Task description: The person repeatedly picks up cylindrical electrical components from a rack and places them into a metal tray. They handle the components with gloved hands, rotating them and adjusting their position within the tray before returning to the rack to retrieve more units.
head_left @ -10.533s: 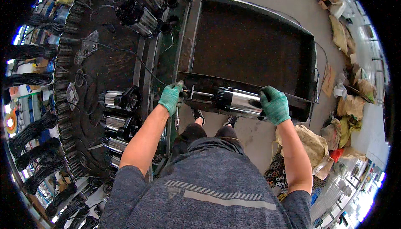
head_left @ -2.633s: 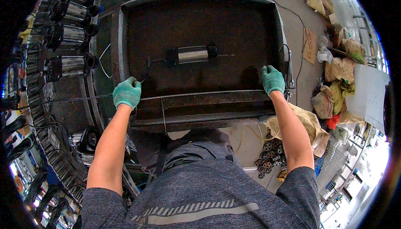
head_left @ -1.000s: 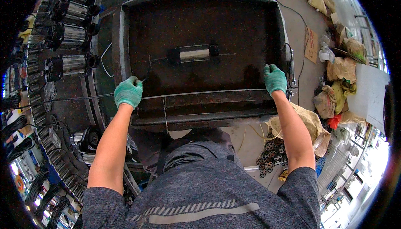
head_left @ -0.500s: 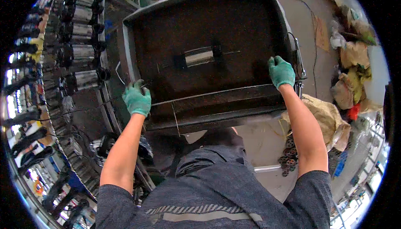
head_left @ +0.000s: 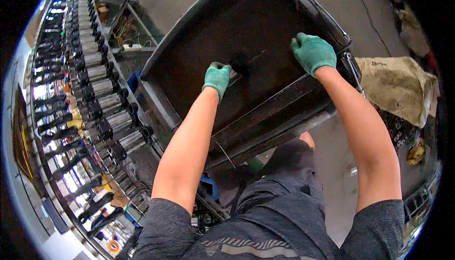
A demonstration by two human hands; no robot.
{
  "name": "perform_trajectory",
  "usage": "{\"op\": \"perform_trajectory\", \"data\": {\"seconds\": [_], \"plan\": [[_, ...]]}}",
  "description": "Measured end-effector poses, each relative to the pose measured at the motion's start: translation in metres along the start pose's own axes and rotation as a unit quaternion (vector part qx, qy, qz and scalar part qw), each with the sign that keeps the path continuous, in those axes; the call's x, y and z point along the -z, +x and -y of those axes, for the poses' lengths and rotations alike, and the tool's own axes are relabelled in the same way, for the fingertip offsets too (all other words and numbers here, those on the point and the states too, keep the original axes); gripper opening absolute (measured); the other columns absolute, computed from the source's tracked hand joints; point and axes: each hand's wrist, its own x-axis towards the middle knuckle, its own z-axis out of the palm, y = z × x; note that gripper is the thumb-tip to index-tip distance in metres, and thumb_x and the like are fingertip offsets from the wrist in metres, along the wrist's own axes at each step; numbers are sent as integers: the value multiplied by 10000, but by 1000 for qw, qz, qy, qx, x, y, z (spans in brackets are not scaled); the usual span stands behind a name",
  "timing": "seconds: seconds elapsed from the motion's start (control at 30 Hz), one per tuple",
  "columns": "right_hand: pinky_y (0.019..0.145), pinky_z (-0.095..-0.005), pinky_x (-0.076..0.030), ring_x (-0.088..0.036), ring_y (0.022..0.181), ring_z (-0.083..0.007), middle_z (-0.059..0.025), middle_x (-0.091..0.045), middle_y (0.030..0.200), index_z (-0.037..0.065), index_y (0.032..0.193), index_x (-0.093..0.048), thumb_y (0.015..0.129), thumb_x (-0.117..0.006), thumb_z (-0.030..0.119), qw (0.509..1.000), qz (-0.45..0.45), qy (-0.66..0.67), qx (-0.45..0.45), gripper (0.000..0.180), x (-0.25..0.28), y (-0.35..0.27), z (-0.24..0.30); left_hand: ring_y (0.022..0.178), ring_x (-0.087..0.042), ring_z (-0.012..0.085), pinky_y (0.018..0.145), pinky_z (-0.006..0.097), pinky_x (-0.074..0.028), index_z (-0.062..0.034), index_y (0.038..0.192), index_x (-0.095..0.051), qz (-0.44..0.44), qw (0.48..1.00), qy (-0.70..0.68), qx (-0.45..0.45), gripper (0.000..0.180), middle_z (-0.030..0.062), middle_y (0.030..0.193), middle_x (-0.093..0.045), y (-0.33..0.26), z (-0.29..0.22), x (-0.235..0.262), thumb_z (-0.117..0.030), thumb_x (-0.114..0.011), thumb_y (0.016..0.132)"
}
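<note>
A large dark tray point(head_left: 265, 110) with raised walls lies in front of me, tilted in the view. Inside it is a short metal cylinder with black ends point(head_left: 236, 76), mostly covered by my left hand point(head_left: 218, 78). That hand, in a green glove, has its fingers curled over the cylinder's left end. My right hand point(head_left: 314, 54), gloved the same way, is over the right part of the tray near its side wall. Its fingers are loosely bent and apart, with nothing visible in them. A thin rod or line point(head_left: 258, 56) runs off beyond the cylinder.
Along the left stands a long rack of similar metal cylinders with black ends point(head_left: 102, 88). Metal latches or handles point(head_left: 348, 61) sit on the tray's right side. A tan sack point(head_left: 398, 84) lies to the right, and a dark cable point(head_left: 367, 11) crosses the floor.
My left hand has moved from the tray's near left corner inward onto the cylinder. The view has turned, bringing more of the rack in. My right hand remains by the right wall.
</note>
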Motion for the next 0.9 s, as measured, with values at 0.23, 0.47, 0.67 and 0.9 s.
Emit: {"op": "perform_trajectory", "data": {"seconds": [0.23, 0.47, 0.67, 0.9], "plan": [[829, -520, -545, -678, 946, -397, -156, -718, 1026, 128, 1031, -682, 1000, -490, 392, 1000, -13, 26, -5, 328, -2, 0, -4, 770, -626, 229, 694, 398, -603, -83, 1048, -666, 101, 923, -331, 170, 177, 87, 929, -679, 32, -10, -29, -241, -610, 991], [829, -506, -554, -689, 960, -379, -149, -723, 1034, 125, 1045, -685, 1002, -477, 390, 1000, 0, 24, 2, 339, 0, 0, -5, 773, -687, 288, 641, 427, -625, -38, 1068, -519, 43, 956, -271, 104, 255, 134, 951, -636, -8, -3, -28, -123, -709, 922], [828, -502, -564, -703, 967, -374, -147, -736, 1020, 128, 1066, -702, 990, -490, 373, 1000, -8, 23, 11, 333, -2, 0, -6, 632, -603, 182, 542, 356, -577, -88, 762, -565, 11, 959, -272, 80, 210, 31, 729, -569, -39, 20, -16, -85, -739, 880], [822, -511, -557, -694, 944, -388, -158, -728, 1019, 122, 1037, -694, 997, -488, 378, 1000, -6, 24, 17, 332, -2, 0, -8, 698, -618, 184, 617, 340, -522, -47, 967, -624, 0, 969, -236, 80, 194, 52, 857, -651, -60, 45, -7, -143, -761, 869]]}}
